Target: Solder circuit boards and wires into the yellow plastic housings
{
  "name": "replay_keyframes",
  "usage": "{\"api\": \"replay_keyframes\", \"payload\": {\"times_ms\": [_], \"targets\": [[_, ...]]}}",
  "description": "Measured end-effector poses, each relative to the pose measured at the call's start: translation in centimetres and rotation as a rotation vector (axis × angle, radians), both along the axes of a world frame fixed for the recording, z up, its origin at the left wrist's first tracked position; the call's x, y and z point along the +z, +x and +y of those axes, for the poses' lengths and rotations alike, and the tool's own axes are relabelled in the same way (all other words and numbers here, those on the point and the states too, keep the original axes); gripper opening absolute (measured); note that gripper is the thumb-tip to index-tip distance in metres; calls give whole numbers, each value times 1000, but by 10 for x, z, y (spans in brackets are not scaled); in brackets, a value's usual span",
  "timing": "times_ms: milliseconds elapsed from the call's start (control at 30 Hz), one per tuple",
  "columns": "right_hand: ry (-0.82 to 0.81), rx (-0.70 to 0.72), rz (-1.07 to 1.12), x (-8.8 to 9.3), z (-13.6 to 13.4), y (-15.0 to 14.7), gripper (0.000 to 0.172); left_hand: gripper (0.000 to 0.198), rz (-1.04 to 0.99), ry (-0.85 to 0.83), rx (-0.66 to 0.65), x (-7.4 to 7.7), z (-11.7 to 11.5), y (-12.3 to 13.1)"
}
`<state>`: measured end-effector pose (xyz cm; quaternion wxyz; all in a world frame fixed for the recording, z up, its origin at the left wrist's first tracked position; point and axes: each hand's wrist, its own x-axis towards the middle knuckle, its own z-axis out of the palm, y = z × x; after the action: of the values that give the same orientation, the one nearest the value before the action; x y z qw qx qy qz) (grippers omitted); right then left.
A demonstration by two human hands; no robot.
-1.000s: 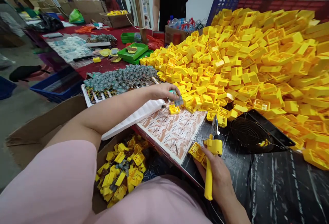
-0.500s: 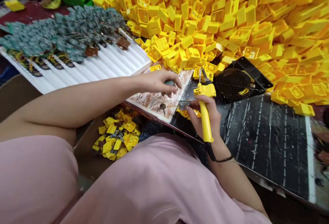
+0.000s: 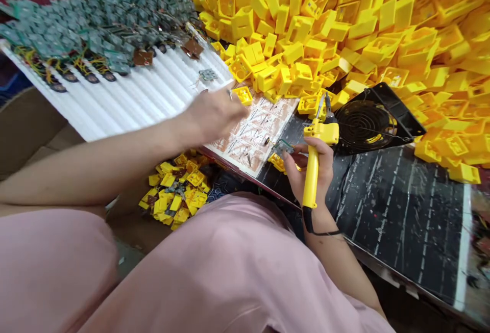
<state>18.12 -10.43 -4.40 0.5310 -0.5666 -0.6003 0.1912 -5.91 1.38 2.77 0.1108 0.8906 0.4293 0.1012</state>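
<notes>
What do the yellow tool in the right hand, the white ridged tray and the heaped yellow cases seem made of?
Yellow tool: probably hard plastic, from its smooth, even colour; its tip shines like metal. White ridged tray: possibly foam, given its matte, moulded-looking grooves. Yellow cases: likely moulded plastic, semi-glossy, with crisp edges.

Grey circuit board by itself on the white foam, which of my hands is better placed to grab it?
Probably your left hand: though blurred, it's right beside the grey circuit board on the white foam. Your right hand is farther off and holds the yellow soldering gun.
</notes>
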Motion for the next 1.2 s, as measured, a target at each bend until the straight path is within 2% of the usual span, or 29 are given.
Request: {"api": "replay_keyframes", "payload": {"times_ms": [33, 100, 167, 233, 333, 433, 533, 633, 733, 767, 833, 933, 1033, 1133, 1200], "targets": [[14, -7, 7, -1, 0, -2, 41, 34, -16, -78, -56, -12, -12, 7], [39, -21, 20, -2, -1, -5, 41, 36, -173, -138, -46, -37, -32, 20], [58, -33, 33, -3, -3, -7, 42, 37, -374, -176, 59, -57, -44, 30], [70, -48, 39, -4, -4, -8, 41, 38, -521, -233, 190, -68, -50, 35], [83, -72, 26, -4, -6, -9, 40, 37, -585, -313, 241, -72, -53, 38], [118, -90, 9, -4, -9, -11, 42, 36, -624, -293, 138, -71, -54, 45], [177, -98, -19, -4, -11, -16, 42, 34, -818, -278, 106, -70, -57, 56], [192, -98, -95, -5, -13, -20, 41, 29, -1048, -480, 137, -67, -61, 67], [185, -73, -165, -4, -17, -17, 38, 37, -1188, -751, 161, -59, -58, 70], [184, -50, -193, -3, -18, -14, 38, 40, -1185, -776, 163, -56, -56, 67], [175, 12, -291, -1, -19, -2, 45, 43, -1047, -689, 136, -48, -47, 58], [103, 64, -490, 0, -17, 16, 59, 30, -630, -351, -7, -41, -36, 44], [17, 123, -588, -3, -9, 25, 50, 20, -313, -136, -97, -45, -33, 41], [34, 224, -611, -2, -6, 28, 42, 15, -195, -109, -103, -53, -38, 46], [92, 212, -601, 3, -12, 31, 41, 17, -205, -126, -124, -57, -41, 49]]}}
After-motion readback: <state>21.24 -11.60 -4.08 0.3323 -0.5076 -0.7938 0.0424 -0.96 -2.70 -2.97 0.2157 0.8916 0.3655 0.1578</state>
